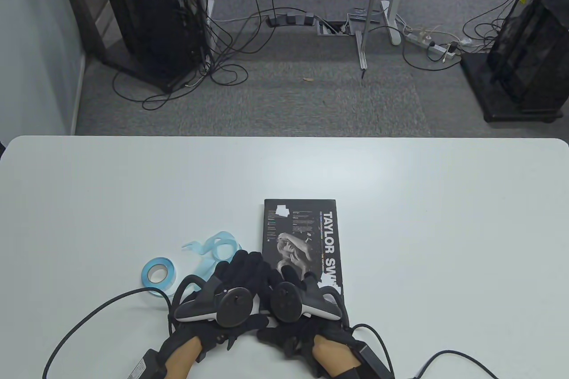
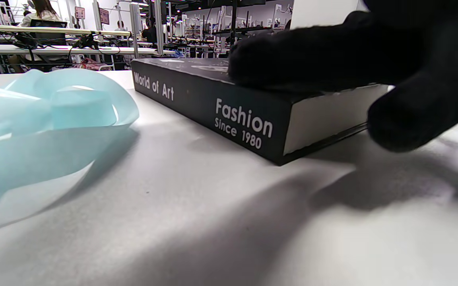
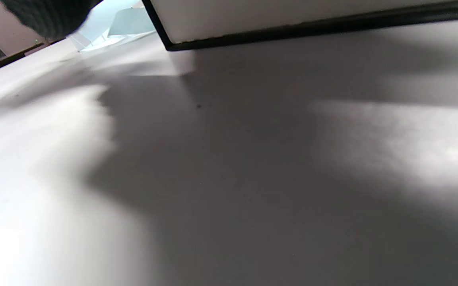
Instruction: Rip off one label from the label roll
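Observation:
The light blue label roll (image 1: 158, 273) lies flat on the white table (image 1: 444, 219), left of my hands. A loose curl of blue backing strip (image 1: 213, 248) lies beyond it and also shows in the left wrist view (image 2: 34, 131). My left hand (image 1: 238, 270) and right hand (image 1: 291, 279) are close together at the near-left corner of a black book (image 1: 306, 228). In the left wrist view a gloved finger (image 2: 304, 59) rests on the book's cover (image 2: 181, 65) and another (image 2: 408, 115) hangs by its corner. No label shows in either hand.
The book's spine (image 2: 213, 107) reads "World of Art, Fashion Since 1980". Small white patches (image 1: 282, 210) sit on its cover. Glove cables (image 1: 89, 317) trail over the table's near edge. The right wrist view shows the book's lower edge (image 3: 292, 28) and bare table.

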The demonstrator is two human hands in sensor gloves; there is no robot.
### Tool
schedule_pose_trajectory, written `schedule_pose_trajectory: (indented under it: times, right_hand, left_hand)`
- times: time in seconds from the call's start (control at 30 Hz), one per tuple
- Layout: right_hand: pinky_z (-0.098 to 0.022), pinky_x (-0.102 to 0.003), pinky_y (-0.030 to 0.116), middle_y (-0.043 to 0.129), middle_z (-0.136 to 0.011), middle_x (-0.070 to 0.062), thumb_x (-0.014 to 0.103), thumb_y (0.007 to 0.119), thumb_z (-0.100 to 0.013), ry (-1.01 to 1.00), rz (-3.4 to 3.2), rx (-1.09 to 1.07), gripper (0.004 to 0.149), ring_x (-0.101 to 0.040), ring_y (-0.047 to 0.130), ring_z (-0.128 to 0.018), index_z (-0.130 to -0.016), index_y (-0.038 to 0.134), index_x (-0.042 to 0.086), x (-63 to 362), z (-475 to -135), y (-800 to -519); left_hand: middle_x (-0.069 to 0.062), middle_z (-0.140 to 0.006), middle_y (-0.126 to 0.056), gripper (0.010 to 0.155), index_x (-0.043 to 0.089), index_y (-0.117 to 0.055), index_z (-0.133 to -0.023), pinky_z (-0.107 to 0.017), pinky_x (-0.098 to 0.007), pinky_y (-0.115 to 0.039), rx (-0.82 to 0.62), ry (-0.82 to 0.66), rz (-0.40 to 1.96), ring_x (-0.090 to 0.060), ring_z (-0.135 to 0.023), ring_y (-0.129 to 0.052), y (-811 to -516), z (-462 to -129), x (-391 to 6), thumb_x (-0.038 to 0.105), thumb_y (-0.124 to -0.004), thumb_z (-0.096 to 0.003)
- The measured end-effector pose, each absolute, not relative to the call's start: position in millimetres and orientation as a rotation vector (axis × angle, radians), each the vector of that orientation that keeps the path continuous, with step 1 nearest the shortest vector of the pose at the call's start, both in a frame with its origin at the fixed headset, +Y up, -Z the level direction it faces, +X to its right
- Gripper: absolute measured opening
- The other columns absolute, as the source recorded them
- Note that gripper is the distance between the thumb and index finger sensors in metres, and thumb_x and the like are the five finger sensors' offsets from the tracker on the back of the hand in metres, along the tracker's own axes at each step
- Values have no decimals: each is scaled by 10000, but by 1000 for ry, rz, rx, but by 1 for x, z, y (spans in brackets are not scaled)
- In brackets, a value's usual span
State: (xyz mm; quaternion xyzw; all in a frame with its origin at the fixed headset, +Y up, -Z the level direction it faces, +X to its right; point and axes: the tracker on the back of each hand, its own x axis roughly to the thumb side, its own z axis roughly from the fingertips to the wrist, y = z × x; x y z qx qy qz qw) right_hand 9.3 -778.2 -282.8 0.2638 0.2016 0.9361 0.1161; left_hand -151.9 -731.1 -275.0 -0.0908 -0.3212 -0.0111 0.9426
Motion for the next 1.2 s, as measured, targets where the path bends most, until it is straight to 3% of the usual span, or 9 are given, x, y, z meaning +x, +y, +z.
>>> schedule_pose_trajectory:
  times: [0.17,0.4,0.53,0.67,0.83,1.0,1.2]
  right_hand:
    - [-628,-674,6,76,-1116,-39,674,690,-417,555,2573,740,865,-361,21,-1040,-1022,156,365,24,-286,-765]
    - [-627,-675,10,121,-1123,-57,664,693,-422,375,2425,617,852,-374,58,-1048,-1031,189,345,77,-293,-740]
    - [-621,-673,0,136,-1124,-63,657,695,-425,331,2401,532,849,-379,62,-1047,-1034,199,336,104,-298,-737]
    - [-620,-671,-5,138,-1125,-66,645,698,-430,295,2358,473,839,-378,59,-1046,-1036,209,332,120,-302,-732]
    - [-619,-673,-3,150,-1126,-68,638,697,-435,255,2358,437,830,-383,65,-1047,-1039,220,327,129,-302,-728]
    - [-620,-674,1,158,-1126,-72,632,695,-439,259,2354,415,823,-385,68,-1047,-1041,228,322,132,-304,-731]
    - [-620,-674,4,166,-1126,-76,627,696,-441,281,2354,395,818,-387,96,-1046,-1042,236,318,135,-308,-735]
  left_hand:
    - [-133,-1179,-80,990,196,-39,-1071,-728,-599,-340,-178,-605,-13,-404,-1092,-157,-728,-278,-166,734,-600,-457]
    - [-138,-1188,-126,962,187,-156,-1114,-725,-597,-348,-136,-466,11,-407,-1091,-179,-718,-287,-207,727,-610,-459]
    - [-138,-1196,-187,915,183,-281,-1132,-723,-593,-358,-104,-336,41,-407,-1094,-218,-710,-289,-242,709,-623,-466]
    - [-118,-1199,-390,766,197,-503,-1103,-722,-567,-450,-56,-98,17,-390,-1100,-393,-704,-286,-286,631,-647,-489]
    - [-109,-1197,-394,674,191,-591,-1068,-724,-560,-456,-183,39,31,-382,-1100,-402,-714,-286,-316,558,-682,-511]
    - [-105,-1203,-299,606,239,-553,-1081,-736,-566,-408,-343,32,-22,-380,-1106,-316,-729,-291,-316,400,-731,-524]
    - [-109,-1195,-223,625,234,-516,-1088,-737,-573,-386,-390,12,-54,-384,-1099,-253,-744,-298,-315,301,-755,-514]
